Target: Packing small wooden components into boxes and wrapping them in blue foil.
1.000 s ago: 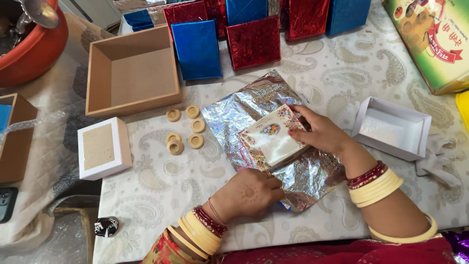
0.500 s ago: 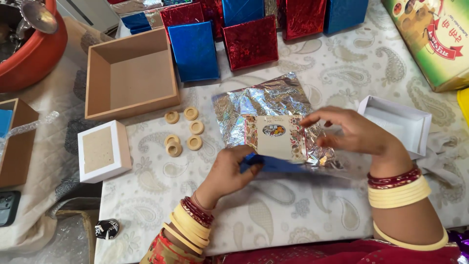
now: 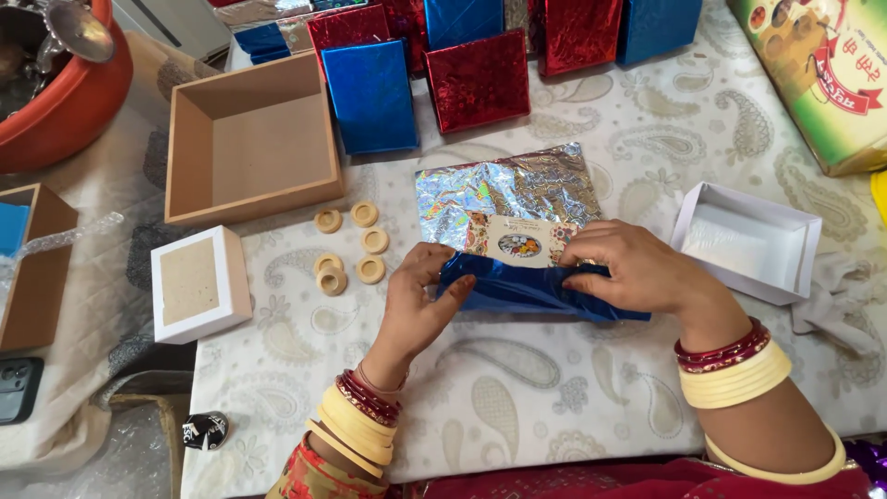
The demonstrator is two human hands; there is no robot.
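Note:
A sheet of shiny wrapping foil (image 3: 517,189), silver inside and blue outside, lies on the patterned tablecloth. A small flat box with a printed lid (image 3: 517,242) rests on it. The near edge of the foil is folded up over the box, showing its blue side (image 3: 527,288). My left hand (image 3: 416,300) pinches the left end of that blue fold. My right hand (image 3: 637,273) presses the right end down against the box.
Several small tan rings (image 3: 351,249) lie left of the foil. An open wooden box (image 3: 249,139), a white-framed lid (image 3: 199,282) and an open white box (image 3: 748,240) stand around. Red and blue wrapped boxes (image 3: 476,79) line the back. A red bowl (image 3: 65,102) sits far left.
The foil with the box has been turned square to me. Both hands have lifted the near foil edge and folded its blue side up over the box.

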